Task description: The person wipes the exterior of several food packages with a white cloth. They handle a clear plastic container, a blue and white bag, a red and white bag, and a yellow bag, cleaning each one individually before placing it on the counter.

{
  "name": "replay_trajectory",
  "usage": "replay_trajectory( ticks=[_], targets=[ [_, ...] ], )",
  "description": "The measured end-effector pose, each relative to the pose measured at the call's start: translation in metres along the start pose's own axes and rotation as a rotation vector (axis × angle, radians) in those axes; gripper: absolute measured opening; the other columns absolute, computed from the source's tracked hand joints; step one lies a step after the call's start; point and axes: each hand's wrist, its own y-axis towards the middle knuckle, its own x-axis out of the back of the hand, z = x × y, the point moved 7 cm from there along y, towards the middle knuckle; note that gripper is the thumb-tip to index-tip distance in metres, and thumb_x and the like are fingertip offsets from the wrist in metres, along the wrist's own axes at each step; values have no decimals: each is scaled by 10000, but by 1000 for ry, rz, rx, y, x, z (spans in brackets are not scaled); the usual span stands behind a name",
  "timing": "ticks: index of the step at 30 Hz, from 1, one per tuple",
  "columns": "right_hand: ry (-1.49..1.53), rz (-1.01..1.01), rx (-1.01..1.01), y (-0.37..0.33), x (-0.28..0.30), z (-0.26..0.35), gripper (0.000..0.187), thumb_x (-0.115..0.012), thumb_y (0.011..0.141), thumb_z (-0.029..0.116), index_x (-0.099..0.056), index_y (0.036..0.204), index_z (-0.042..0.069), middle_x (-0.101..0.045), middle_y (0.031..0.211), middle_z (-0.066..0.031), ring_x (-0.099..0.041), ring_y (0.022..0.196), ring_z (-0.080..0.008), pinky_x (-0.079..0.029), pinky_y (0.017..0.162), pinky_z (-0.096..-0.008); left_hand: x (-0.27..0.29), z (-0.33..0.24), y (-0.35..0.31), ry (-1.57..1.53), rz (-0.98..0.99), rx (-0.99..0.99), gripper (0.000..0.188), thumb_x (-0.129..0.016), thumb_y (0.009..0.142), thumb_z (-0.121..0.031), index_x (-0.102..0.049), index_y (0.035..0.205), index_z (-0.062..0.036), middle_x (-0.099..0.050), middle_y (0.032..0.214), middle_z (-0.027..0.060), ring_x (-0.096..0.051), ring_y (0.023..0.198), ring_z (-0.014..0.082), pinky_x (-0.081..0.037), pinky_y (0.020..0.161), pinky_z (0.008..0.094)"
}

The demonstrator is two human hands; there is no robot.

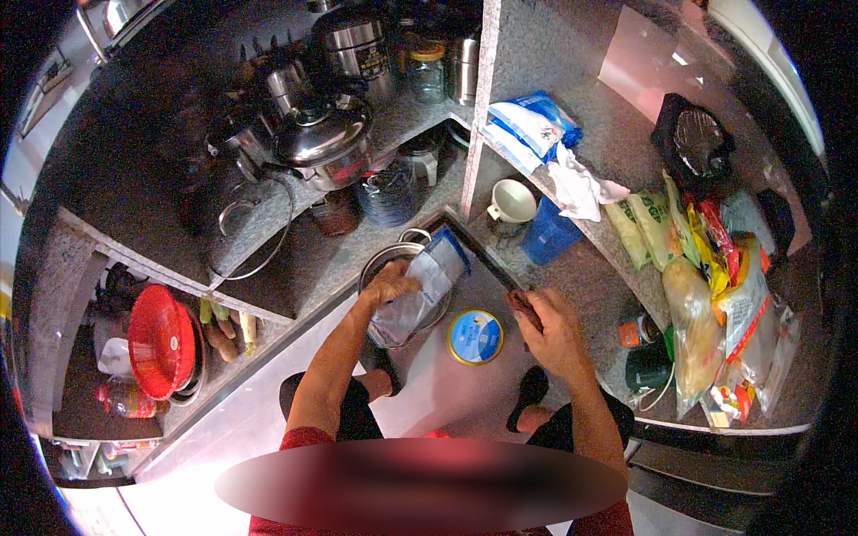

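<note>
L hand (pixel 391 284): fingers curled shut on top edge of a clear plastic pouch (pixel 418 288), held over the steel bowl (pixel 382 261) on the floor. Pouch long axis runs near-left to far-right, blue end (pixel 449 247) far-right, lower end hanging toward the person.

R hand (pixel 552 332): closed round a small dark item (pixel 524 305); can't tell what it is. Sits right of pouch, apart from it.

Between hands, slightly nearer R: round blue-and-yellow lid (pixel 475 337), flat on floor. L hand is the one at pouch/bowl.

Farther out: white cup (pixel 513 200) and blue tumbler (pixel 547 234) far-right; red basket (pixel 161 340) on left shelf; food packets (pixel 706 295) on right counter.
</note>
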Motion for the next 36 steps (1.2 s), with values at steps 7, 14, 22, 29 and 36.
replay_trajectory(
  ticks=[7,14,22,29,36],
  targets=[
    [-24,90,45,-3,-9,-1,230,-612,772,96,-583,982,10,-564,887,-161,-565,815,-337,-457,695,-388,-2,-5,1,512,-217,99,496,-619,671,-429,-631,947,-16,-546,1106,171,-466,1085,358,-429,852,433],
    [-24,157,2,-4,-19,3,235,-623,768,119,-586,975,14,-570,904,-157,-561,844,-342,-459,719,-397,15,-13,-8,779,-433,40,742,-711,615,-468,-461,1202,-89,-491,1120,116,-369,1135,300,-330,927,424],
    [18,283,-112,-18,-53,-16,273,-605,793,202,-576,1002,28,-575,895,-162,-558,858,-347,-451,727,-410,31,14,13,330,63,172,914,-719,538,-557,-454,1262,-66,-500,1242,179,-482,1145,308,-379,959,404],
    [210,414,-229,-23,-97,-39,262,-565,844,204,-575,1029,18,-587,700,-90,-575,475,-170,-448,454,-315,17,71,60,293,245,170,898,-784,425,-531,-574,1121,-5,-584,1107,192,-564,1026,302,-441,878,384],
    [169,175,-165,-21,-88,-53,207,-500,882,148,-591,1050,67,-571,817,-92,-585,540,-189,-459,516,-316,-1,65,33,-182,378,176,646,-719,607,-383,-575,1113,-7,-612,1020,149,-572,968,256,-465,832,374]
  ],
)
